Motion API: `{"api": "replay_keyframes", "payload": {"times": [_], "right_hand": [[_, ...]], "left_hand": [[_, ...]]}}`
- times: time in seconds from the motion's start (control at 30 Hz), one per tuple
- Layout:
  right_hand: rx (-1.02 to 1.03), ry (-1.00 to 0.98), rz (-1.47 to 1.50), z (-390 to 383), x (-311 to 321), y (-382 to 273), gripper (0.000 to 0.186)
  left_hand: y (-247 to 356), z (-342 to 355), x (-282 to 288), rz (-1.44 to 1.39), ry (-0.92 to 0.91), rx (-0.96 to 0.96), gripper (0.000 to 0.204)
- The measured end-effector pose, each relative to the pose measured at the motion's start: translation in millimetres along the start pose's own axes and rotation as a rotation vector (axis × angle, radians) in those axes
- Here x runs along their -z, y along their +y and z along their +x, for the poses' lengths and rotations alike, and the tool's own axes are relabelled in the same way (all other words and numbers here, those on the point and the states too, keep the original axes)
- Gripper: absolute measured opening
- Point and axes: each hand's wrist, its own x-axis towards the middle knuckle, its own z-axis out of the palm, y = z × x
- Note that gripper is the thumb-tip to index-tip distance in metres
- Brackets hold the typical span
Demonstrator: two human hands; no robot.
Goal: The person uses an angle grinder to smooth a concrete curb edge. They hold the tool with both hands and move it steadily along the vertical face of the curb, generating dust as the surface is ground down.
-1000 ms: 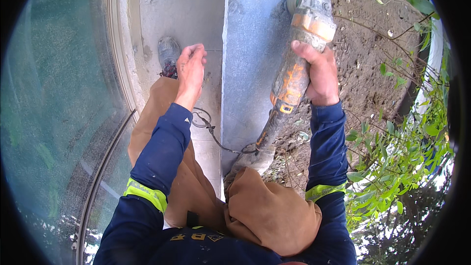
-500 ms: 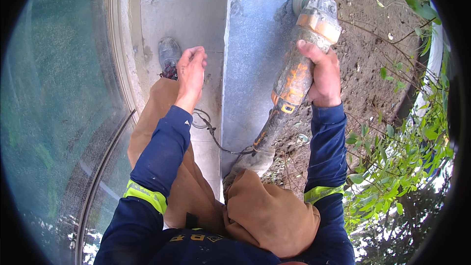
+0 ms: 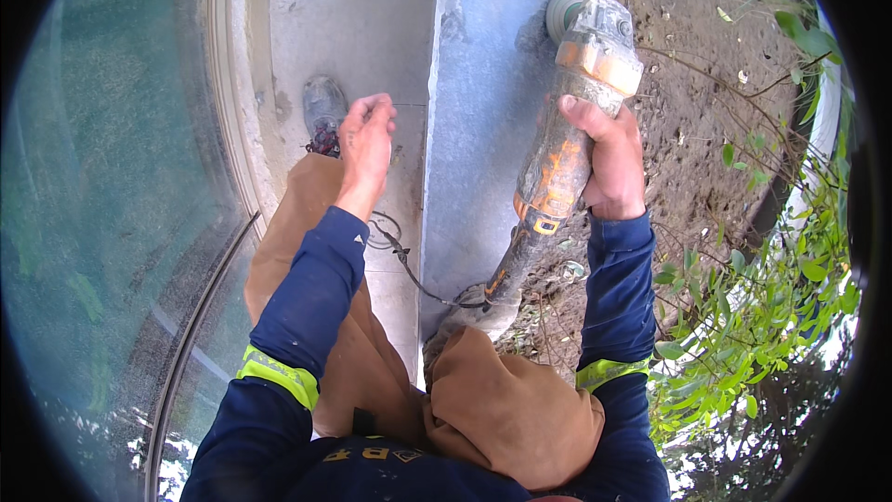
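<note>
My right hand point(image 3: 609, 153) is wrapped around the body of a dusty orange and black angle grinder point(image 3: 555, 163), thumb across its top. At the tool's far end, a round disc point(image 3: 565, 11) lies against the blue-grey stone slab point(image 3: 488, 84), near its right edge. The rear of the grinder points back toward my bent leg, with a dark cord point(image 3: 423, 288) trailing left from it. My left hand point(image 3: 365, 149) hovers over the walkway left of the slab, fingers loosely bent and nothing visible in them.
On the left runs a large glass pane point(image 3: 111, 149) with a frame along the grey tiled walkway point(image 3: 353, 28). My shoe point(image 3: 323, 104) stands on the tiles. Bare soil point(image 3: 692, 130) borders the slab on the right, with leafy branches point(image 3: 715, 316) reaching in.
The grinder and my right hand have shifted slightly nearer, the disc a little left over the slab. My left hand stays nearly in place, still raised.
</note>
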Motion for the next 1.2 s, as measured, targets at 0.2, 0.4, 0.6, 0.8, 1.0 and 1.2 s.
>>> {"api": "replay_keyframes", "payload": {"times": [0.2, 0.4, 0.6, 0.8, 1.0, 1.2], "right_hand": [[-0.016, -0.013, 0.027, 4, 4, -1, 0.046], [-0.031, -0.023, 0.034, 4, 5, -2, 0.045], [-0.018, 0.018, 0.095, -9, 8, 0, 0.051], [-0.02, 0.001, 0.092, -13, 10, 2, 0.051], [-0.029, -0.049, 0.057, -1, 2, 2, 0.047], [-0.035, -0.031, 0.076, 0, -4, -4, 0.048]], "left_hand": [[0, 0, 0, 0.01, 0.003, 0.003, 0.031], [4, -4, -3, 0.02, 0.04, -0.037, 0.028], [47, -76, -30, 0.094, -0.186, -0.589, 0.032], [54, -108, -61, -0.01, -0.824, -0.049, 0.081], [52, -106, -84, -0.09, -0.768, -0.035, 0.086], [52, -111, -94, -0.067, -0.649, -0.019, 0.074]]}}
